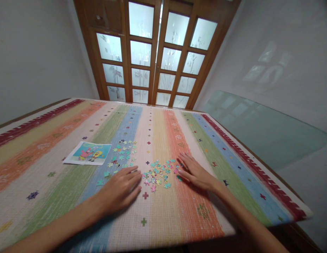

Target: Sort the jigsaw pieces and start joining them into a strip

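Note:
A loose heap of jigsaw puzzle pieces (158, 173), teal, yellow and pink, lies on the striped cloth between my hands. My left hand (122, 188) rests palm down at the heap's left side, its fingers stretched out and slightly apart. At the right edge of the heap is my right hand (193, 172), with fingers extended and the thumb side near a few pieces. Neither hand visibly holds a piece, though what lies under the palms is hidden. A second scatter of mostly teal pieces (123, 153) spreads beyond my left hand.
A printed picture sheet (73, 159) with cartoon figures lies left of the pieces. The striped cloth (163, 225) covers the bed-like surface. Wooden doors with frosted panes (141, 52) stand at the far end, and a pale green panel (258, 119) leans along the right wall.

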`<act>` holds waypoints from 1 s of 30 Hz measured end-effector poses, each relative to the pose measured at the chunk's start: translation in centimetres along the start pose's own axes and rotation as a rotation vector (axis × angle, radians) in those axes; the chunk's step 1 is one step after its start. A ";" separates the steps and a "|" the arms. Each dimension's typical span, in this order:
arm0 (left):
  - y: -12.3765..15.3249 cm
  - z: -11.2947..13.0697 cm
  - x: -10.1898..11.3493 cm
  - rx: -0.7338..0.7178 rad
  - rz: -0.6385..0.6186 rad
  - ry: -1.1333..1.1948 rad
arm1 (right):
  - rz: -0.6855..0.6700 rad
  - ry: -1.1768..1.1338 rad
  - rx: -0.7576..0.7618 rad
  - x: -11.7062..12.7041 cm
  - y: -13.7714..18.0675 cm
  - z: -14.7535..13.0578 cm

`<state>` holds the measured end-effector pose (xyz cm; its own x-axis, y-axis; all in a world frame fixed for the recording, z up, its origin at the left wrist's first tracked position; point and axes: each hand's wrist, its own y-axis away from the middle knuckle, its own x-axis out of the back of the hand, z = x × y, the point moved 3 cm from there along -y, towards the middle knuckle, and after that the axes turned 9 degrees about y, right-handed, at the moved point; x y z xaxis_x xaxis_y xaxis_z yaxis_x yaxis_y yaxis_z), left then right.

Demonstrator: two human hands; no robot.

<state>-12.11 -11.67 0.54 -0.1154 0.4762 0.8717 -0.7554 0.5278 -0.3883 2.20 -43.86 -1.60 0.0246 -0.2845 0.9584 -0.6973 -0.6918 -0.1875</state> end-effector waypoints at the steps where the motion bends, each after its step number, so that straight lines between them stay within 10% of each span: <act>1: 0.0 0.4 -0.9 -0.016 -0.019 -0.013 | -0.045 0.020 -0.014 -0.6 0.3 -0.3; 11: -3.0 1.3 -4.9 -0.073 0.024 0.056 | -0.174 -0.006 0.033 -2.1 -0.1 -4.5; 30: -3.3 2.1 -2.7 -0.177 0.355 0.144 | -0.224 0.074 0.165 -1.7 -3.8 -10.2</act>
<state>-10.64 -16.16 0.05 -0.2471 0.7372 0.6288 -0.5610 0.4203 -0.7132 -2.46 -33.99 -0.31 0.1083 -0.0675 0.9918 -0.5546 -0.8321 0.0039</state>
